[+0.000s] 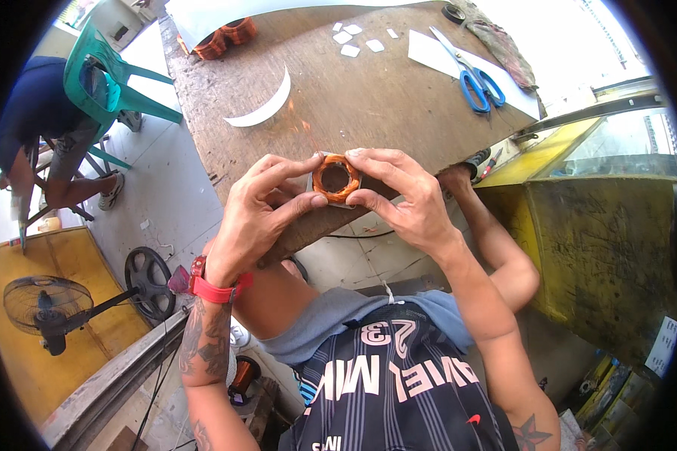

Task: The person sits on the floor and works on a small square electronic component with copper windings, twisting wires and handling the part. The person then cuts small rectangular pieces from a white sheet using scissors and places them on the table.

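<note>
Over the near edge of the wooden table, I hold a small stator core wound with orange copper wire (318, 179) between both hands. Its round central opening faces up toward me, and pale edging shows around the winding. On its left side, the thumb and index finger of my left hand (252, 207) grip it. My right hand (410, 203) pinches it from the right in the same way, thumb below and index finger above. Farther up the tabletop lies a crescent of white paper (269, 107). Blue-handled scissors (470, 81) rest at the right on a white sheet (435, 57).
More copper-wound cores (227, 37) sit at the table's (331, 98) far left, near several small white pieces (350, 50). A rag (500, 49) and black tape roll (453, 13) lie far right. Leftward are a fan (49, 308), a green chair (90, 83) and another person (22, 113).
</note>
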A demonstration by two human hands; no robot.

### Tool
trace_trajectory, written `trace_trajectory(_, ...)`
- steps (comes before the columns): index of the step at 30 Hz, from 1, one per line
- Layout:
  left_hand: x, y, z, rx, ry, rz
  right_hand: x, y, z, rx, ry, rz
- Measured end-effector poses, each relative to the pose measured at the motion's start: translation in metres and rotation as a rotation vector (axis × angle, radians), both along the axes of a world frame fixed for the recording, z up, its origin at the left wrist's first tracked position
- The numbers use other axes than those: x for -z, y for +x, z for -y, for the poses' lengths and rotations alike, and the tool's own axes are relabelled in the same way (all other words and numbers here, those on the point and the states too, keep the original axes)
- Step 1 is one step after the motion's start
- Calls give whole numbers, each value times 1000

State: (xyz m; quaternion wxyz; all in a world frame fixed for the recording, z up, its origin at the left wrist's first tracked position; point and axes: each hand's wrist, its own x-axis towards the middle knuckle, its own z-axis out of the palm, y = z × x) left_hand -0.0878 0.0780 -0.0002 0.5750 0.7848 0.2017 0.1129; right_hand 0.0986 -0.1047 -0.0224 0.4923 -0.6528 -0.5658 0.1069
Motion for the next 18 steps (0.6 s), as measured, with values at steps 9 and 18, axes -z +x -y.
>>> trace_trajectory(9,-8,0,1,-12,222,71,-12,19,-1,-107,-30,-12)
trace_trajectory(18,-28,8,-3,73,185,-10,-6,16,-7,-144,6,75)
